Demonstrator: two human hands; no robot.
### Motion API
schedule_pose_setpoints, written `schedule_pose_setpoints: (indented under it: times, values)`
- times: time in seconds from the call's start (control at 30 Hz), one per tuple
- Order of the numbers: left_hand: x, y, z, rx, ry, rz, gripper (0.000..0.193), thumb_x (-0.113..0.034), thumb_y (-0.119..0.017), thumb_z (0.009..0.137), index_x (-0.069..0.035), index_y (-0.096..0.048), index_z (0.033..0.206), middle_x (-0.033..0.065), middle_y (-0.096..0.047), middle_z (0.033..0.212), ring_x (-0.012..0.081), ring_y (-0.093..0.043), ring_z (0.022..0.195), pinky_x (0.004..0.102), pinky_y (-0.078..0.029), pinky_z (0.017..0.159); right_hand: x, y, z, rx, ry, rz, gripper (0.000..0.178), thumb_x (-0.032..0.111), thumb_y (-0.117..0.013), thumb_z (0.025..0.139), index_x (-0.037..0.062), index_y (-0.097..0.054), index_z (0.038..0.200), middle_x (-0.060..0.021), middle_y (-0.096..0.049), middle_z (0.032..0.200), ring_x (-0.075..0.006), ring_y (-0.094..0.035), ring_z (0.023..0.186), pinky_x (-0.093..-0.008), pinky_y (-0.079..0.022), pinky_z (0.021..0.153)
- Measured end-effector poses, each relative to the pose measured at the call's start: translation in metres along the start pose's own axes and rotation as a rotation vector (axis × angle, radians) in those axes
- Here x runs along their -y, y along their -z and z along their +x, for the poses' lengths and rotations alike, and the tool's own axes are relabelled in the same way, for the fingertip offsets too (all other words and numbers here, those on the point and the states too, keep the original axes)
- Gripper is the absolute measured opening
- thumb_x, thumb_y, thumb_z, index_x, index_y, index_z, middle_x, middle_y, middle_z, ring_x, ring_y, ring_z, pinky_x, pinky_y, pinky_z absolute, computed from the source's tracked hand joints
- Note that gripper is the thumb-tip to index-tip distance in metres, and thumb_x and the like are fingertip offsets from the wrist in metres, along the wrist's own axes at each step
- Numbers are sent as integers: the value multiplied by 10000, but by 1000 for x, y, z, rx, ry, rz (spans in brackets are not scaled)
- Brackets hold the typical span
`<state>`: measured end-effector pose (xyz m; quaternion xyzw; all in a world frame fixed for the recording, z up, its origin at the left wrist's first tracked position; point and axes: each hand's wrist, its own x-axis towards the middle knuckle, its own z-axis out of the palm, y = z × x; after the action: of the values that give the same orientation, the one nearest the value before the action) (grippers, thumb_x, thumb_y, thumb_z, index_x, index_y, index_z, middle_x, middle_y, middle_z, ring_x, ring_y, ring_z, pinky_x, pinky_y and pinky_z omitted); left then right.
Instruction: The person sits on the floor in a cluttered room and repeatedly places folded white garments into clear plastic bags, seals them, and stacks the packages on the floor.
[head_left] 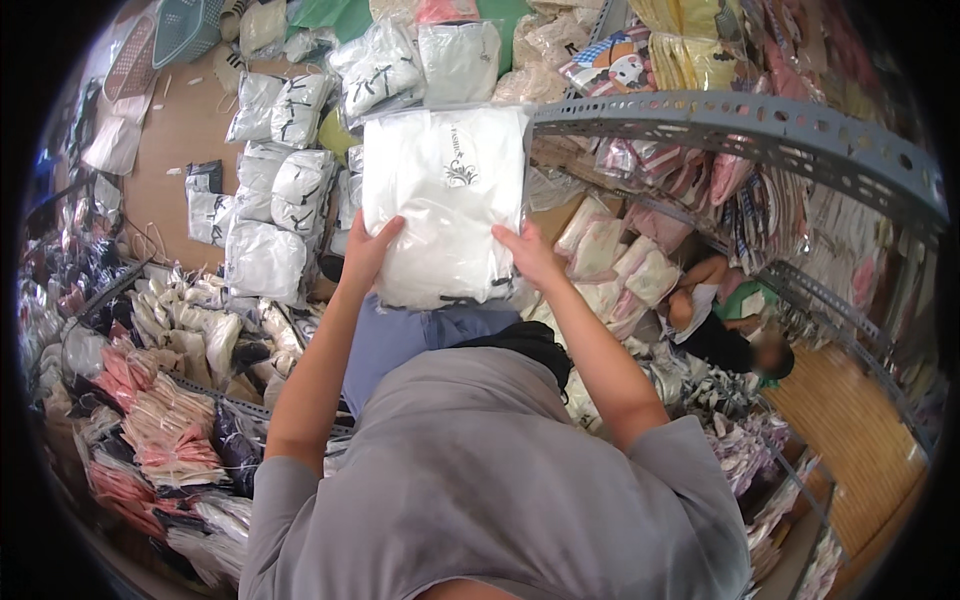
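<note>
Between my two hands is a stack of white folded garments in clear plastic bags (445,185), with a dark printed motif on the top bag. My left hand (371,250) grips its left edge, thumb on top and the other fingers hidden beneath. On the opposite edge my right hand (527,254) has the same grip, its thumb pressed on the plastic. Past the stack's far edge lie bagged white garments with dark ties (378,68) and a flat white package (458,60). More white bundles (265,258) sit in a column left of my left hand.
A grey perforated metal shelf beam (740,120) arches across the right, near the stack. Bagged clothing (160,430) fills the lower left; pale pink packages (620,260) lie to the right. Another person (720,325) is low down at the right. Plastic baskets (185,30) stand far left.
</note>
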<state>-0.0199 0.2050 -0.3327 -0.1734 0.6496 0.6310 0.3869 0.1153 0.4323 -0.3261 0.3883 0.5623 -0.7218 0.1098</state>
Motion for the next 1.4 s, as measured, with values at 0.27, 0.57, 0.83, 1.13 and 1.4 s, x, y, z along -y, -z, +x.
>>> schedule_pose_setpoints:
  times: [0.27, 0.57, 0.83, 1.13, 1.4]
  values:
    - [5, -29, 10, -209, -70, 47, 449, -235, -651, 893, 18, -492, 1227, 104, -634, 1042, 153, -609, 867, 267, -490, 749, 26, 13, 28, 71, -33, -42, 309, 161, -607, 888, -27, -588, 1132, -101, -669, 1008, -158, -625, 891, -292, -492, 791]
    - [-47, -45, 197, -183, -645, 572, 875, -370, -707, 813, 115, -274, 1399, 311, -458, 1333, 357, -456, 1261, 364, -349, 1056, 103, -2, 190, -475, 383, -808, 498, 119, -503, 842, -59, -405, 1296, -268, -601, 1104, -442, -582, 999, -468, -472, 870]
    - [-30, -78, 181, 308, -320, 1016, 379, -314, -580, 876, -83, -623, 1172, 215, -658, 1023, 374, -632, 934, 431, -492, 828, 85, -25, 188, -156, 175, -1083, 318, 181, -495, 854, 13, -562, 1116, -253, -644, 981, -401, -628, 946, -493, -499, 804]
    - [55, 0, 16, 148, -22, 677, 333, -325, -546, 941, -18, -674, 921, 73, -618, 660, 176, -566, 601, 325, -449, 585, 11, -59, 102, 255, 226, -1037, 297, 309, -488, 884, 57, -641, 846, -217, -653, 839, -407, -630, 829, -496, -499, 711]
    - [55, 23, -123, -410, -331, 7, 248, -203, -557, 912, -2, -670, 1006, 66, -699, 930, 115, -608, 855, 310, -491, 765, 53, -164, -12, 1019, 309, -878, 422, 367, -493, 961, -4, -640, 822, -76, -592, 676, -155, -548, 659, -315, -417, 590]
